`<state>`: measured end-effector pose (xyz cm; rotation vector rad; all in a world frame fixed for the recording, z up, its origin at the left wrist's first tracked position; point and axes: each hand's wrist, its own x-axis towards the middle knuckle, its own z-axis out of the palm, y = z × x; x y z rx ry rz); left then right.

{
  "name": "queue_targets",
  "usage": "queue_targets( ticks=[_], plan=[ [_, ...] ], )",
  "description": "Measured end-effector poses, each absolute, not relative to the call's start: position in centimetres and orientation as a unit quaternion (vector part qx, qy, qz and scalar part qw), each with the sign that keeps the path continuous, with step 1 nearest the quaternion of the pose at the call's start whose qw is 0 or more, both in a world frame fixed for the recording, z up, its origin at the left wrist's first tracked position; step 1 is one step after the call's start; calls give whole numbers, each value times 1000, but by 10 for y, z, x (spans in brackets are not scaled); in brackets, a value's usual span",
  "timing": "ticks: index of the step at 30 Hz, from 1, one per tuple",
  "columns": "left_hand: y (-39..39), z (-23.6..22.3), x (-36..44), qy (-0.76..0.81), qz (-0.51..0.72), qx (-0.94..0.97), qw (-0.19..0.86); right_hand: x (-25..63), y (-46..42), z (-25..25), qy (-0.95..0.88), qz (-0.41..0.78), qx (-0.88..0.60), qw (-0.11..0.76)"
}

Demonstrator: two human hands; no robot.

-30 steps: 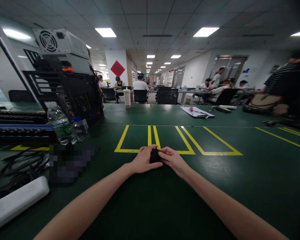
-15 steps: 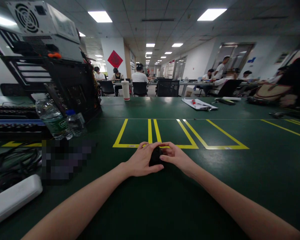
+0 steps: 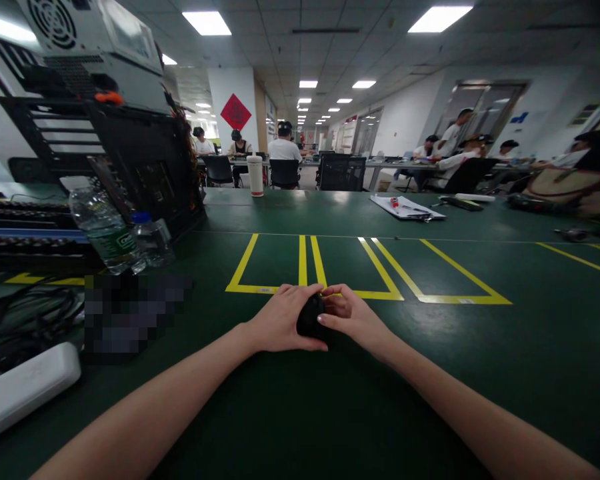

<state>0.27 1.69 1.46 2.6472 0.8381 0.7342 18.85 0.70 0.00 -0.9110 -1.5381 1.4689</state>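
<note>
A small black object (image 3: 311,316) sits on the green table (image 3: 480,360) just in front of the yellow taped lines (image 3: 360,267). My left hand (image 3: 280,320) cups it from the left, fingers curled around it. My right hand (image 3: 353,317) grips it from the right, thumb and fingertips pressed on its side. Both hands hide most of the object, so its shape is unclear.
At the left stand a black computer case with a grey power supply (image 3: 100,40) on top, two water bottles (image 3: 105,230), cables (image 3: 25,320) and a white bar (image 3: 25,387). A white cup (image 3: 255,176) and a clipboard (image 3: 405,207) lie farther back. People sit at distant desks.
Both hands stay closed on the black object; the fingers have shifted slightly around it. The camera view has tilted down and shifted a little.
</note>
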Motion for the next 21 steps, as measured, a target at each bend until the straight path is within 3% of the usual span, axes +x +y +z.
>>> queue_targets(
  ticks=[21],
  plan=[
    [19, 7, 0, 283, 256, 918, 104, 190, 4, 3, -684, 531, -350, 356]
  ],
)
